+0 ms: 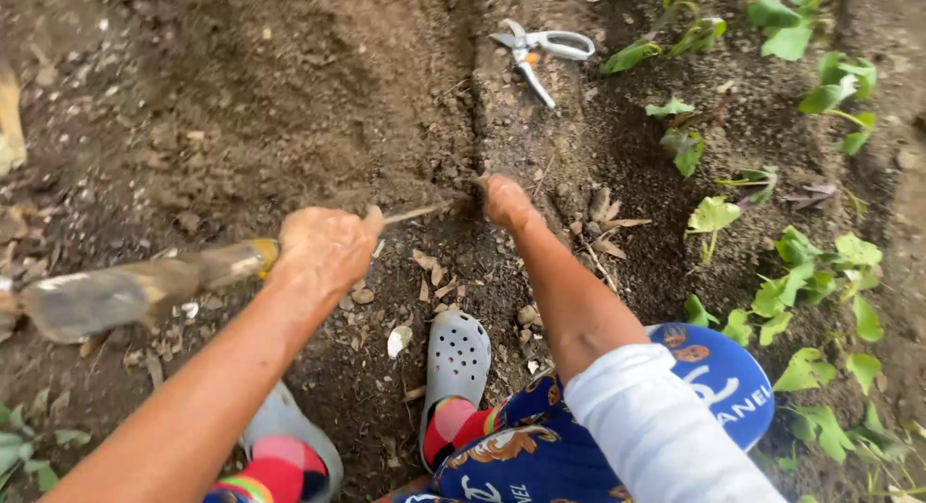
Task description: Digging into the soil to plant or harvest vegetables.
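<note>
Dark garden soil fills the view, green seedlings lying right of the fingers. Left hand is closed around a trowel, blade trailing leftward. Right hand presses into the furrow, fingers hidden. White-handled scissors lie well beyond.

A garden trowel with a dull, soil-smeared metal blade and a yellowish collar lies nearly level, blade pointing left and blurred. A thin stem stretches across the dark soil, its far end at the furrow.
</note>
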